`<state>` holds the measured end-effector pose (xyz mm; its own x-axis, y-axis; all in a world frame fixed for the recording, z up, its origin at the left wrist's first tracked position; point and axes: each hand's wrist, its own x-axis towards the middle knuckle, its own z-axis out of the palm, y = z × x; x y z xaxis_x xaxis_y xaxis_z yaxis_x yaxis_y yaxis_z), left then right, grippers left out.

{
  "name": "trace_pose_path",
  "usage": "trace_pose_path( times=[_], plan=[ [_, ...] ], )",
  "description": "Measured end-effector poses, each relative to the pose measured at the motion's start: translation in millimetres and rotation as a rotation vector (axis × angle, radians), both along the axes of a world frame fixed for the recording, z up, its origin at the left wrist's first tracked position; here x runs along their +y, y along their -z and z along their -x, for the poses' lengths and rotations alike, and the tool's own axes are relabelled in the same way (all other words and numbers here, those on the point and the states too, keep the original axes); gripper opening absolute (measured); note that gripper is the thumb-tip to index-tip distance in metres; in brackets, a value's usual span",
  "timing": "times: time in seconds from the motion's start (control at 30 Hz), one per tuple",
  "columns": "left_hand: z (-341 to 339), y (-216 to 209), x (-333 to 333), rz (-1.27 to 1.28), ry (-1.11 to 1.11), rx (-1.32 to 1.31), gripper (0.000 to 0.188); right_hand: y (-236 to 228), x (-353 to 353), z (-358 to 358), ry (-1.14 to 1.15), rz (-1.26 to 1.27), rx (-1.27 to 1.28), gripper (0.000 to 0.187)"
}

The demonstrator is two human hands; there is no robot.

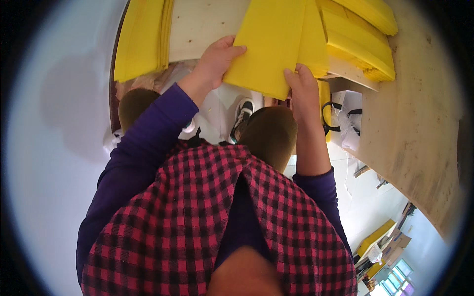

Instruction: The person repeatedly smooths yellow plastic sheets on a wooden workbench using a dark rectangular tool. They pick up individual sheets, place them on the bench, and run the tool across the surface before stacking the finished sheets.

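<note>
A flat yellow piece (pixel 266 47), like folded cloth or paper, is held over the table's near edge. My left hand (pixel 216 60) pinches its left side between thumb and fingers. At its lower right corner, my right hand (pixel 302 91) grips it with the thumb on top. Another yellow piece (pixel 313 47) lies just behind and to the right of it; whether the two are joined I cannot tell. To the left is a stack of yellow pieces (pixel 143 39), and a thicker folded stack (pixel 358 47) sits to the right.
The pale wooden table (pixel 202 27) continues on the right as a broad wooden surface (pixel 414 113). Below the right stack are a black ring-shaped handle (pixel 326 116) and clear plastic (pixel 349 123). My knees are under the table edge. A white wall (pixel 54 123) is close on the left.
</note>
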<state>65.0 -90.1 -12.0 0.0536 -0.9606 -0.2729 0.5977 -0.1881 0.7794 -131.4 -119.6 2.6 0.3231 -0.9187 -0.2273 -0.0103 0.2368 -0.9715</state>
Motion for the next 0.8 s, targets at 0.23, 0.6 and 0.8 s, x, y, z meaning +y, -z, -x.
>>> trace_pose_path(
  times=[0.23, 0.6, 0.8],
  plan=[
    [-16, 12, 39, 0.101, -0.135, -0.21, 0.029, 12, 17, -21, -0.052, -0.106, 0.019, 0.021],
    [-64, 61, 61, -0.1, -0.235, -0.162, 0.03, 68, 8, -79, -0.298, -0.211, 0.206, 0.021],
    [-66, 73, 72, -0.144, -0.248, -0.077, 0.027, 81, 20, -68, -0.273, -0.338, 0.207, 0.024]
  ],
)
